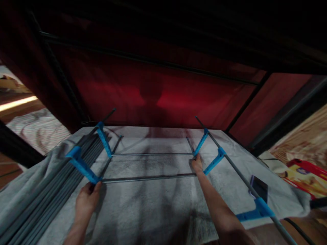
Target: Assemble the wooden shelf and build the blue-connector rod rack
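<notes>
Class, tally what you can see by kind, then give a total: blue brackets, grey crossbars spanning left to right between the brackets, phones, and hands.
Blue brackets: 5
Grey crossbars: 2
Phone: 1
Hands: 2
Total: 10

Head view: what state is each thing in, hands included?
Left hand: gripping the near left blue bracket by its lower end
Right hand: at the far right blue bracket's lower end, grip unclear
Near crossbar: spanning sideways, right end hidden
Far crossbar: spanning sideways
Grey rods: lying side by side
Phone: lying flat, screen dark
Cloth: spread, wrinkled
</notes>
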### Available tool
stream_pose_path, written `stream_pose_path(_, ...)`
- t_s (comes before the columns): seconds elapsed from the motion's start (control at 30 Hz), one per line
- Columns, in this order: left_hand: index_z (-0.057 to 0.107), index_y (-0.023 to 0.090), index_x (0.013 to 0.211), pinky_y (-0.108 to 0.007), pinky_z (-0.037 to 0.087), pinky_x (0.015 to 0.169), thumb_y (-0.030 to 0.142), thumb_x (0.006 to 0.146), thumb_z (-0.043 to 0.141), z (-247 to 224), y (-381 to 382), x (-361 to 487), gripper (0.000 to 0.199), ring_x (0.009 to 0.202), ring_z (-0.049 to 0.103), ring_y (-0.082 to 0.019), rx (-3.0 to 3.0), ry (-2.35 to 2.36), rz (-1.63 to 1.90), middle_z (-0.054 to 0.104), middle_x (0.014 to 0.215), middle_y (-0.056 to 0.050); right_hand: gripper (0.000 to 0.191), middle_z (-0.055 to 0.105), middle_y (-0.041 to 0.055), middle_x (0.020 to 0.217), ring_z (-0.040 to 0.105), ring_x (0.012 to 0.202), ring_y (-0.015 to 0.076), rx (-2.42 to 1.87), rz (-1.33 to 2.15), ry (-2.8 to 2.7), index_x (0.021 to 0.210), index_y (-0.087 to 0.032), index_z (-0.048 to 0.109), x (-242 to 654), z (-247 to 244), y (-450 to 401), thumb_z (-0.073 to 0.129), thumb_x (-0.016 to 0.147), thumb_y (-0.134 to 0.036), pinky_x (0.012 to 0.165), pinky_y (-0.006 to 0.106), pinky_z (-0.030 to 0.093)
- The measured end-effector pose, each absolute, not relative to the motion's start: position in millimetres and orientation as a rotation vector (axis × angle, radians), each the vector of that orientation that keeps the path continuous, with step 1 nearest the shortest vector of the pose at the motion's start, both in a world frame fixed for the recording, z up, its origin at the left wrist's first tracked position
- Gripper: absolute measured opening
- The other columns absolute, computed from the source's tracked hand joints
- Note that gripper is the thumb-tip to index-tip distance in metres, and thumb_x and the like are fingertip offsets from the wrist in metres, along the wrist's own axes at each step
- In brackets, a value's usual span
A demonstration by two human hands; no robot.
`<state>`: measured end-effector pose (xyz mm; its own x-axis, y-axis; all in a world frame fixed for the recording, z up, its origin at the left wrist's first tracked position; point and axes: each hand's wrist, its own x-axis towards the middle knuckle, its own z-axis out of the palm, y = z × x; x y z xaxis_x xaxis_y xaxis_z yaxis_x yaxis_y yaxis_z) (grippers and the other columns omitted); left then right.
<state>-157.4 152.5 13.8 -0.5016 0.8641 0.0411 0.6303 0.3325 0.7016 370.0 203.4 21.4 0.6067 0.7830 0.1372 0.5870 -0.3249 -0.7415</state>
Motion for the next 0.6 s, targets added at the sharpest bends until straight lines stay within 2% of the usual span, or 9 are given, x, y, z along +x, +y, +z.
stream_pose_path(0.1, 0.057, 0.02, 0.069, -0.035, 0.043, 0.058, 0.056, 0.074, 0.048, 13.7, 151.7, -153.6, 0.037, 0.064, 0.059, -0.026, 1.333, 2.246, 0.993, 0.061, 0.063, -0.008, 0.039, 0.064, 0.011, 0.122, 0.064, 0.105, 0.0233, -2.095, 0.398, -1.045, 0.129, -0.017, 0.058, 365.7, 22.6, 208.6, 0.063, 0.092, -0.029, 0.092, 0.04, 0.053)
stream_pose_path(0.23, 0.05, 0.023, 0.062, -0.039, 0.046, 0.067, 0.061, 0.077, 0.041, 5.3, 151.3, -148.5, 0.042, 0.067, 0.055, -0.025, 1.398, 2.335, 1.138, 0.056, 0.066, -0.009, 0.054, 0.068, 0.0101, 0.11, 0.065, 0.102, 0.0254, -2.161, 0.465, -1.011, 0.134, -0.016, 0.055, 364.5, 21.4, 214.9, 0.059, 0.081, -0.02, 0.088, 0.033, 0.051)
stream_pose_path(0.4, 0.052, 0.022, 0.07, -0.043, 0.047, 0.076, 0.062, 0.081, 0.039, -5.5, 149.6, -145.8, 0.044, 0.074, 0.056, -0.026, 1.399, 2.335, 1.214, 0.056, 0.074, -0.01, 0.058, 0.068, 0.0083, 0.099, 0.066, 0.094, 0.0263, -2.222, 0.484, -0.975, 0.132, -0.017, 0.055, 366.1, 18.0, 217.1, 0.057, 0.074, -0.023, 0.082, 0.033, 0.05)
stream_pose_path(0.6, 0.054, 0.021, 0.074, -0.043, 0.048, 0.08, 0.062, 0.083, 0.039, -10.2, 150.1, -147.9, 0.044, 0.078, 0.058, -0.028, 1.396, 2.328, 1.198, 0.059, 0.079, -0.011, 0.059, 0.068, 0.0094, 0.101, 0.065, 0.093, 0.0268, -2.244, 0.455, -0.962, 0.132, -0.02, 0.055, 369.6, 8.2, 221.7, 0.059, 0.073, -0.024, 0.082, 0.038, 0.051)
